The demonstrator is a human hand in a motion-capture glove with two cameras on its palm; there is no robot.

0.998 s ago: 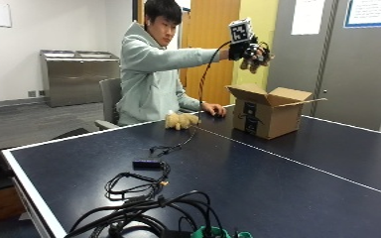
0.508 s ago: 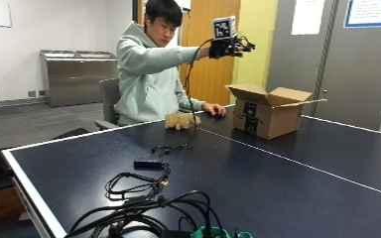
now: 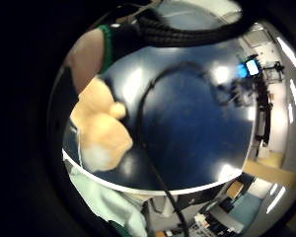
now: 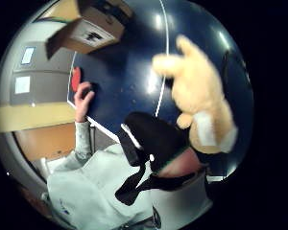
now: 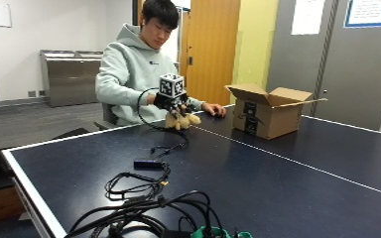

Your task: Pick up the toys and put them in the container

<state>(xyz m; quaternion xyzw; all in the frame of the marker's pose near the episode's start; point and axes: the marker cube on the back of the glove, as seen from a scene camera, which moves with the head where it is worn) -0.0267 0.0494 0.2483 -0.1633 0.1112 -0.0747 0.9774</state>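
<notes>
A tan plush toy [image 5: 181, 120] lies on the dark blue table [image 5: 289, 188] in front of the seated person. My gloved right hand [image 5: 169, 102] hangs right over it, fingers pointing down at its top and curled round nothing. Both palm views show the toy [image 4: 201, 96] [image 3: 101, 129] close by, lying on the table. An open cardboard box [image 5: 270, 116] [image 4: 86, 28] stands on the table to the right of the toy, flaps up.
The person's bare left hand [image 5: 214, 109] rests on the table between the toy and the box. Black cables [image 5: 144, 198] and a small black device [image 5: 149, 162] lie on the near side. A white line [image 5: 289, 161] crosses the table.
The gloved hand has come down from high in the air beside the box and back toward the person, to just over the plush toy. The toy and box have not moved.
</notes>
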